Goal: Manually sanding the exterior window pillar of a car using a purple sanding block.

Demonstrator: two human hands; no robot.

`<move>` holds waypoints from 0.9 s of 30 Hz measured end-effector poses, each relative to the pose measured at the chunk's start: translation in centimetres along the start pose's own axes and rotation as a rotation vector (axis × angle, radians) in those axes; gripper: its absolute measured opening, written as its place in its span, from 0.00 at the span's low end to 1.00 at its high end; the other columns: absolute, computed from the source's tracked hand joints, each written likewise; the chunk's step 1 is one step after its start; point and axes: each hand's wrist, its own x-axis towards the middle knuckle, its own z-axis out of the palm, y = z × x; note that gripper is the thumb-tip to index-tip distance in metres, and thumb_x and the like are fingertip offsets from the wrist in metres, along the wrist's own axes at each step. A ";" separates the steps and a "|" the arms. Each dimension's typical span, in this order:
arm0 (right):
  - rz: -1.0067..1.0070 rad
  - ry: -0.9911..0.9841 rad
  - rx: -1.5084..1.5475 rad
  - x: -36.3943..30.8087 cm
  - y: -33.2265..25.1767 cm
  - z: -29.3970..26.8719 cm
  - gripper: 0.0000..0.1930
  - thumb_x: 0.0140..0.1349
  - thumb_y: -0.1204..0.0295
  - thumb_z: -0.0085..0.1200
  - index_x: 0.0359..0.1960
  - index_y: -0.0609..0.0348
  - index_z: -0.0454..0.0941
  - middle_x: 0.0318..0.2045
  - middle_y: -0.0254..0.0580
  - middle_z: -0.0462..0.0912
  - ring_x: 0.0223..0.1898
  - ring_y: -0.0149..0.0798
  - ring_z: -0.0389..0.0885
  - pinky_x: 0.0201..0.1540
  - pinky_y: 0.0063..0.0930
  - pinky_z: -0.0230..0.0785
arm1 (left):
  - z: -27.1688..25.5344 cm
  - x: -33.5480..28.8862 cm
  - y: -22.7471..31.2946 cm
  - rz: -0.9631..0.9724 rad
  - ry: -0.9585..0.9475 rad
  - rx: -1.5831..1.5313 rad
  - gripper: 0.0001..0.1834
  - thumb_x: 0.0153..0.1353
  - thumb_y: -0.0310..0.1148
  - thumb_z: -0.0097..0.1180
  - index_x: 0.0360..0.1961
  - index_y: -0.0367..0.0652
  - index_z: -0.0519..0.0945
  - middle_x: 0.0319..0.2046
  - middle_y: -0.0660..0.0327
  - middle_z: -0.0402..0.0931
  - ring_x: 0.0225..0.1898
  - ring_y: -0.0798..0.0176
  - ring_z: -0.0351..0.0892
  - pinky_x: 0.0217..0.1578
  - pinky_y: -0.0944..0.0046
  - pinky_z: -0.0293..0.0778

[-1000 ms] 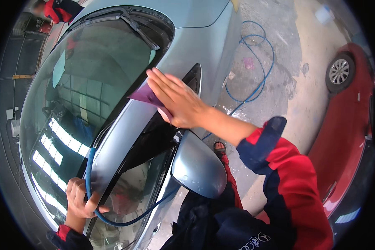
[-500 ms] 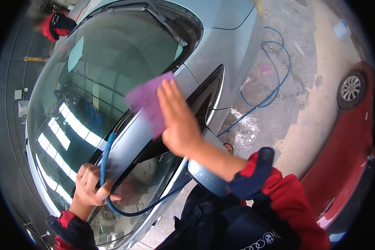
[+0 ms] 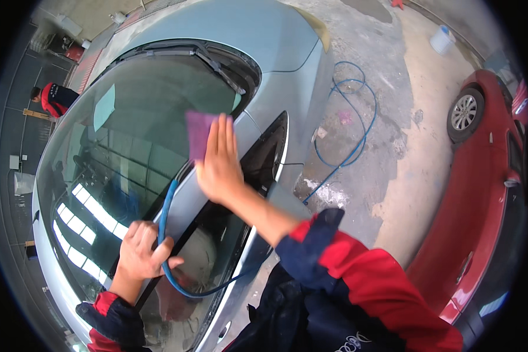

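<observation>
My left hand [image 3: 144, 251] is closed around a blue hose [image 3: 166, 220]. The hose's end points up over the windshield pillar, and a loop hangs below my fingers. My right hand [image 3: 218, 164] has its fingers straight and together, pressing a thin purple sheet [image 3: 198, 132] against the pillar at the windshield's lower edge. Part of the sheet lies hidden under the fingers; whether it is sandpaper or a scuff pad I cannot tell. Both hands work on a pale blue-grey car [image 3: 217, 26], beside its dark windshield [image 3: 158, 82] and side window [image 3: 193, 252].
A blue hose [image 3: 366, 132] lies coiled on the stained concrete floor near a pink scrap [image 3: 345, 117]. To the right stands a red car [image 3: 452, 234]. A white bucket [image 3: 442, 40] is at the far right. Another person [image 3: 56, 98] in red and dark clothing is beyond the windshield.
The view has shifted, showing more of the hood and red car. My right hand with the purple sheet is less blurred and now sits closer to the pillar. The left hand still grips the hose.
</observation>
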 end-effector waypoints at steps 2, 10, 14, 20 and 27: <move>0.090 0.045 -0.021 4.4 2.0 0.5 0.49 0.71 0.60 0.58 0.79 0.84 0.43 0.81 0.78 0.44 0.84 0.72 0.39 0.83 0.62 0.36 | -0.1 0.4 0.0 0.001 0.004 0.019 0.28 0.62 0.60 0.64 0.38 0.43 0.79 0.32 0.52 0.71 0.34 0.45 0.78 0.36 0.50 0.74; -0.101 -0.015 -0.106 -0.4 0.0 1.4 0.44 0.76 0.59 0.50 0.80 0.81 0.44 0.83 0.74 0.41 0.84 0.69 0.37 0.84 0.58 0.36 | -0.3 -0.9 0.4 0.000 0.023 0.032 0.27 0.64 0.60 0.62 0.38 0.43 0.79 0.33 0.52 0.70 0.36 0.46 0.78 0.38 0.50 0.73; 0.474 -0.010 0.365 5.4 3.3 -3.6 0.28 0.84 0.53 0.34 0.43 0.67 0.79 0.36 0.62 0.85 0.36 0.56 0.85 0.42 0.57 0.71 | 0.5 -1.4 0.1 -0.037 0.061 0.033 0.30 0.68 0.63 0.57 0.37 0.42 0.77 0.35 0.50 0.71 0.34 0.43 0.76 0.36 0.49 0.72; 0.195 0.402 0.284 0.4 2.8 -4.4 0.19 0.80 0.69 0.44 0.66 0.61 0.78 0.43 0.65 0.87 0.43 0.68 0.86 0.48 0.56 0.76 | 0.4 -1.0 0.4 -0.014 0.101 0.021 0.29 0.68 0.62 0.57 0.37 0.42 0.78 0.33 0.52 0.68 0.33 0.45 0.73 0.36 0.50 0.70; 0.136 0.187 0.070 -2.1 0.3 1.4 0.39 0.69 0.69 0.59 0.77 0.77 0.56 0.78 0.75 0.57 0.81 0.71 0.53 0.83 0.56 0.45 | -0.5 -0.4 1.1 -0.023 0.045 0.064 0.26 0.64 0.59 0.63 0.39 0.44 0.80 0.36 0.52 0.71 0.36 0.47 0.77 0.39 0.50 0.73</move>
